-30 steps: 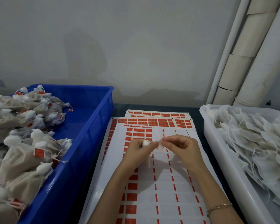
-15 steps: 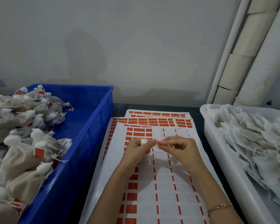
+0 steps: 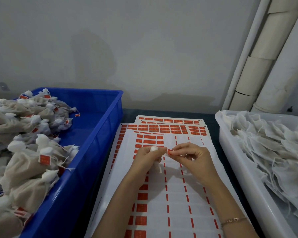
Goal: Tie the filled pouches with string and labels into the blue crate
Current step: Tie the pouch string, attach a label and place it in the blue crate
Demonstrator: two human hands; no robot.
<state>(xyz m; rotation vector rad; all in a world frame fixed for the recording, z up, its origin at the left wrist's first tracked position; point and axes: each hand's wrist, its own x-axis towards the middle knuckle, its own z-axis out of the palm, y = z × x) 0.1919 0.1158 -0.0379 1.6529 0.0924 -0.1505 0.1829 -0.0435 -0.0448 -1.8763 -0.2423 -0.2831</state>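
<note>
- Head view, looking down on a dark tabletop (image 3: pixel 162 111) against a plain grey wall, with pale pipes (image 3: pixel 273 66) rising in the right corner.
- On the left stands a deep blue plastic crate (image 3: pixel 100 127), partly filled with a heap of tied beige fabric pouches (image 3: pixel 24 160). Each has a bunched white top and a small orange-red tag.
- On the right is a white plastic tray (image 3: pixel 230 152) piled with flat white fabric pouches with loose strings (image 3: pixel 273 152).
- Between crate and tray lie overlapping white sheets of orange-red sticker labels (image 3: pixel 179 194), many spaces already peeled bare.
- Both forearms reach in from the bottom edge, and the hands meet above the sheets. A thin bracelet (image 3: pixel 234 220) circles the right wrist.
- The left hand (image 3: pixel 144 158) has its fingers curled round a small white fabric pouch (image 3: pixel 154 148). The pouch's gathered top pokes out above the fingers, and its body hangs below the palm.
- The right hand (image 3: pixel 194 158) pinches a small orange-red label (image 3: pixel 170 151) between thumb and forefinger, just beside the left fingertips and close to the pouch's top.
</note>
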